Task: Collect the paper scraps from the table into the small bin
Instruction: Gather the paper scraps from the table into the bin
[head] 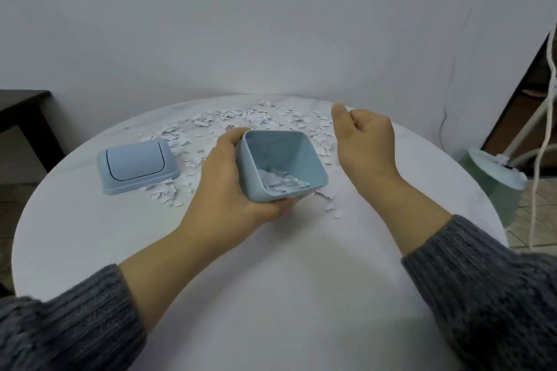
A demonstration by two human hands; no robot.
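Paper scraps (241, 120), white, torn, in tilted blue bin (280, 166) gripped by left hand (229, 181); right hand (364, 141) loosely curled, empty.

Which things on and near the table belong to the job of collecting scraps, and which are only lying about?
Belonging to the job:
- small bin, tilted, held by the left hand, some scraps already inside
- paper scraps scattered on the table
- right hand, curled, raised beside the bin

Only lying about:
- bin lid, on the table
- pale green lamp beyond the table edge
- dark side table
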